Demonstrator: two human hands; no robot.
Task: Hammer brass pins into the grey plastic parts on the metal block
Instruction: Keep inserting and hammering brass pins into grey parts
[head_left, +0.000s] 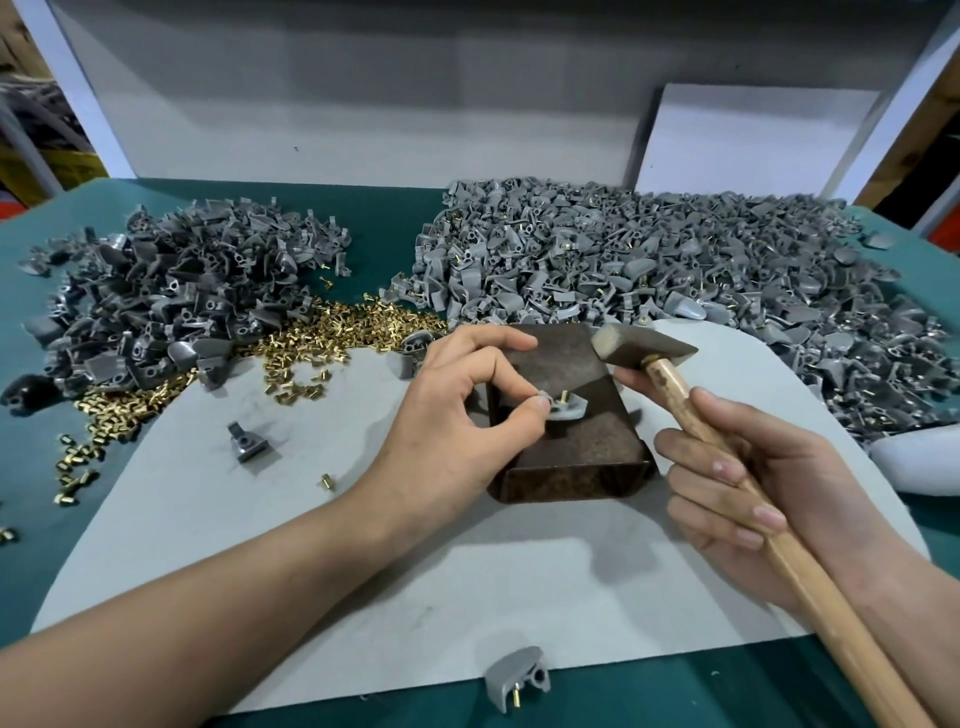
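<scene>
brass pin stands upright in the grey part on the block. left hand pinches the part's edge; right hand grips the hammer, head poised above. best to strike squarely on the pin with short taps, part held flat, fingertips kept clear.

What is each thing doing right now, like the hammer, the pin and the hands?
hammer: raised, not touching the pin.
right hand: grips the hammer handle.
left hand: pinches the part.
part: lying on the block.
pin: standing up out of the part, not yet driven in.
block: resting on the mat.
loose pins: heaped, unused.
</scene>
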